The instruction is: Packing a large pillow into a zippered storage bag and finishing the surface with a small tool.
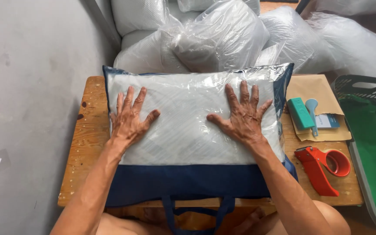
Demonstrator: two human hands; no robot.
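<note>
A small wooden worktop (88,143) stands on a grey concrete floor (27,87). I see my left hand (128,119) and my right hand (242,117) pressed flat on the clear plastic pillow bag with navy fabric trim (188,126), fingers (141,100) spread apart, gripping nothing. The bag lies across the worktop, its navy strap hanging over the near edge. To its right lie a red tape dispenser (325,165), then a teal rectangular block (300,113) on a brown paper envelope (316,89). A green-lined basket (373,143) stands further right. Beyond, clear bagged pillows (223,37) are piled.
</note>
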